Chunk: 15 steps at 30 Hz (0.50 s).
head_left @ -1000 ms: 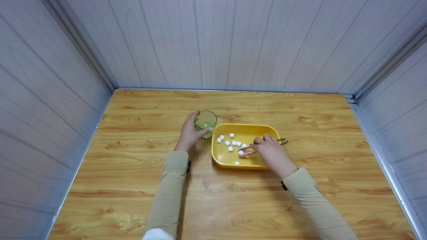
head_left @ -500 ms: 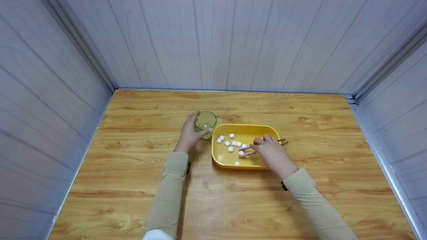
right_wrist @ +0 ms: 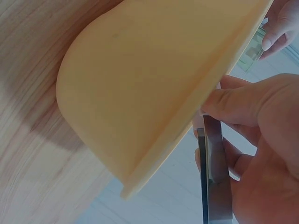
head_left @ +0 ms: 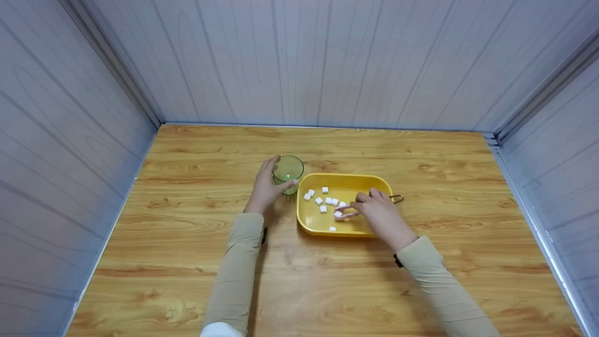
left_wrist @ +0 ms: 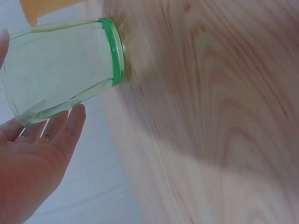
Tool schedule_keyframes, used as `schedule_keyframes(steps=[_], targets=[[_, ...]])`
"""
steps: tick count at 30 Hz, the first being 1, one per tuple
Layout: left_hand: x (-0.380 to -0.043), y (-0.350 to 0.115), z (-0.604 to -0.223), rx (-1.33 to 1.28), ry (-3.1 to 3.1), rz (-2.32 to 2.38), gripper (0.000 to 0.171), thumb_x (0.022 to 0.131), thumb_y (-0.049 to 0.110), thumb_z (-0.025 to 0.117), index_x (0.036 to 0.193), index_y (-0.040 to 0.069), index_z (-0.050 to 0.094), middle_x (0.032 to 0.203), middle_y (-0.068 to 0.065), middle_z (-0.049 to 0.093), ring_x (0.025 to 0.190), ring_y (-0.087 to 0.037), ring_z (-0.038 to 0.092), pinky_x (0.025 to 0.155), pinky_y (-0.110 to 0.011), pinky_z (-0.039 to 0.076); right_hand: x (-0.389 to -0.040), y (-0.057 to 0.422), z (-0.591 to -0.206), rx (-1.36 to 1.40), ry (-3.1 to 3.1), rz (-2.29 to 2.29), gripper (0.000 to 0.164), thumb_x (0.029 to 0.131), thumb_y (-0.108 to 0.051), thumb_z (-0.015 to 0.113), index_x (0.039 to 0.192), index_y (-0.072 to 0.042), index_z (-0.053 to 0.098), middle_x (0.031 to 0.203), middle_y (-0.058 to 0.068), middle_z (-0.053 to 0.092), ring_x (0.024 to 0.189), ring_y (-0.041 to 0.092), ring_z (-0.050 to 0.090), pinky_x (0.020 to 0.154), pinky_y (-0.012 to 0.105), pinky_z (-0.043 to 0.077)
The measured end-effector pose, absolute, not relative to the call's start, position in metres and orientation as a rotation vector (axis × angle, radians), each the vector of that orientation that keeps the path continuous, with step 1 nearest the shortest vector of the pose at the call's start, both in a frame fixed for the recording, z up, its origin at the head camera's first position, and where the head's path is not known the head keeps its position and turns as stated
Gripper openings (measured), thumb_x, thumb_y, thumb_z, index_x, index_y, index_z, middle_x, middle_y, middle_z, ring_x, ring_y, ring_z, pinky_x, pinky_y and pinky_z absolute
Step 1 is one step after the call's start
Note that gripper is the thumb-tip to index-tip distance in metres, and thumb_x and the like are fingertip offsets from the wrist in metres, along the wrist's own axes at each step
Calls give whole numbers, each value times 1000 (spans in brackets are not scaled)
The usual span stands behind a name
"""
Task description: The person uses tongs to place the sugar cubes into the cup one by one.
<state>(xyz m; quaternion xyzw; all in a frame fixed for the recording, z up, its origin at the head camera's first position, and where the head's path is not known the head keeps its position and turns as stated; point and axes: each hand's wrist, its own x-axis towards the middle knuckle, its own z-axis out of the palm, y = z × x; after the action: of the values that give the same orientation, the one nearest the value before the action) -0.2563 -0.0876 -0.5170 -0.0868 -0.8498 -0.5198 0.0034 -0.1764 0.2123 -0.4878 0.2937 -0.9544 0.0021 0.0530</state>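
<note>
My left hand (head_left: 267, 191) holds a clear green drinking glass (head_left: 288, 169) upright on the table, thumb on the near side and fingers on the far side. In the left wrist view the fingers lie along the wall of the glass (left_wrist: 60, 65). Over the yellow tray (head_left: 306, 224) my right hand (head_left: 383, 216) grips metal tongs (right_wrist: 217, 172) between thumb and fingers. Their tips stand on either side of a white cube (head_left: 338, 214) in the tray. Several more white cubes (head_left: 323, 209) lie scattered to the left. The tray wall (right_wrist: 135, 88) hides the tong tips in the right wrist view.
The tray stands right beside the glass on a wooden table (head_left: 299, 281). A pale panelled wall (head_left: 299, 65) rises behind the table, with similar side walls at left (head_left: 56, 154) and right (head_left: 561, 154).
</note>
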Motion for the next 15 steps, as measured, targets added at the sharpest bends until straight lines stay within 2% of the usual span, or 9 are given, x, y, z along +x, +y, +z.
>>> schedule_keyframes(steps=[9,15], targets=[[-257,-87,-518,-265,-2666,-1617,87,80,35,78,148,7,31,146,-7,36,132,-27,35,106,-42,35,-178,212,-487,887,-2896,-6,43,78,16,67,106,-16,74,98,3,62,85,26,47,73,40,41],[-257,-87,-516,-258,-2659,-1630,87,80,35,78,148,8,31,146,-6,37,132,-26,35,107,-41,35,-178,214,-482,888,-2881,-15,40,79,14,68,107,-14,74,103,5,63,89,28,49,78,42,43]])
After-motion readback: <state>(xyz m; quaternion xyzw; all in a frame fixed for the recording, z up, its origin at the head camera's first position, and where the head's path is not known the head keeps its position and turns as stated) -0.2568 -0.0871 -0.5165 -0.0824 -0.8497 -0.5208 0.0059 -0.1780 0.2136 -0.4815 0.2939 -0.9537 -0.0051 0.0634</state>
